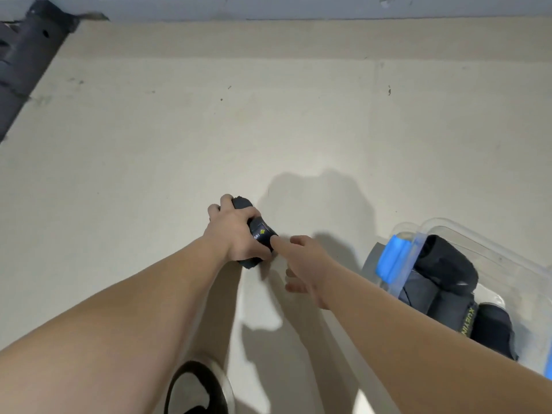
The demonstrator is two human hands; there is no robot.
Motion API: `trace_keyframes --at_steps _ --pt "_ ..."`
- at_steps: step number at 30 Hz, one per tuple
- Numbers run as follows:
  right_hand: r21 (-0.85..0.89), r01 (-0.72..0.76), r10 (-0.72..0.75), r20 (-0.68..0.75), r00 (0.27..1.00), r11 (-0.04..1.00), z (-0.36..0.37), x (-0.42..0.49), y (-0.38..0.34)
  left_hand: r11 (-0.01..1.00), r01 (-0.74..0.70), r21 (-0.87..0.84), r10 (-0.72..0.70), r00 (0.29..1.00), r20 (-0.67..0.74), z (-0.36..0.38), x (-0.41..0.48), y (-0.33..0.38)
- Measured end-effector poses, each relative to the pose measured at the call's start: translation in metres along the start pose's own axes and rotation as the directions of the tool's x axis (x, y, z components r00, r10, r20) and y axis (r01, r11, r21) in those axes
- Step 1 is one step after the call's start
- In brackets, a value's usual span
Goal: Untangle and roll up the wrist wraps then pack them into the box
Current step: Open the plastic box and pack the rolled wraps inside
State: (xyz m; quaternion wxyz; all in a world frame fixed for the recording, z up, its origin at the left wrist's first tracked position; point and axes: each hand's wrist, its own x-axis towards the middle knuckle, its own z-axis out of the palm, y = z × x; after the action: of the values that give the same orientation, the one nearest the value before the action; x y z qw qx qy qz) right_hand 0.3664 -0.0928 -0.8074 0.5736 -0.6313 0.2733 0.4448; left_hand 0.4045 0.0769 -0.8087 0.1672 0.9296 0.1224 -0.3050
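A rolled black wrist wrap [260, 234] with a small yellow-green logo lies on the pale floor in the middle of the view. My left hand [236, 231] grips it from the left, fingers curled over its far end. My right hand [301, 264] reaches in from the right, and its index finger presses on the near end of the roll. The other right fingers hang loosely curled. A clear plastic box [507, 258] with a blue latch [394, 258] stands at the right edge and holds several rolled black wraps [448, 264].
A black padded bar [27, 58] slants along the upper left corner by the wall. A black and white shoe [200, 389] shows at the bottom edge between my arms. Bare pale floor [209, 130] stretches ahead of my hands.
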Motion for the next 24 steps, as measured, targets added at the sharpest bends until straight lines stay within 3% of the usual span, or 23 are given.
trace_keyframes --at_steps 4,6,9,12,17,20,24 --pt "0.203 -0.016 0.0 0.078 0.997 0.979 -0.005 -0.002 0.0 0.949 -0.076 -0.307 0.079 0.997 -0.004 0.017 -0.021 0.025" --pt "0.264 0.005 -0.013 0.029 0.999 0.964 -0.012 -0.011 -0.002 0.901 -0.117 -0.418 0.13 0.992 0.002 0.02 -0.033 0.04" --pt "0.217 0.093 -0.077 -0.081 0.994 0.972 -0.03 -0.034 -0.002 0.853 -0.093 -0.514 0.155 0.985 0.078 0.014 -0.05 0.059" --pt "0.184 0.224 -0.21 -0.091 0.973 0.957 -0.053 -0.066 -0.006 0.745 -0.068 -0.664 0.234 0.958 0.164 -0.006 -0.07 0.076" --pt "0.253 0.259 -0.253 -0.057 0.966 0.932 -0.107 -0.118 -0.001 0.678 -0.06 -0.732 0.341 0.908 0.242 -0.022 -0.102 0.119" --pt "0.339 0.269 -0.279 -0.02 0.96 0.901 -0.147 -0.146 0.019 0.711 -0.107 -0.695 0.388 0.884 0.26 -0.011 -0.12 0.154" --pt "0.308 0.291 -0.317 0.036 0.948 0.906 -0.205 -0.176 0.05 0.749 -0.186 -0.636 0.446 0.851 0.278 0.012 -0.143 0.2"
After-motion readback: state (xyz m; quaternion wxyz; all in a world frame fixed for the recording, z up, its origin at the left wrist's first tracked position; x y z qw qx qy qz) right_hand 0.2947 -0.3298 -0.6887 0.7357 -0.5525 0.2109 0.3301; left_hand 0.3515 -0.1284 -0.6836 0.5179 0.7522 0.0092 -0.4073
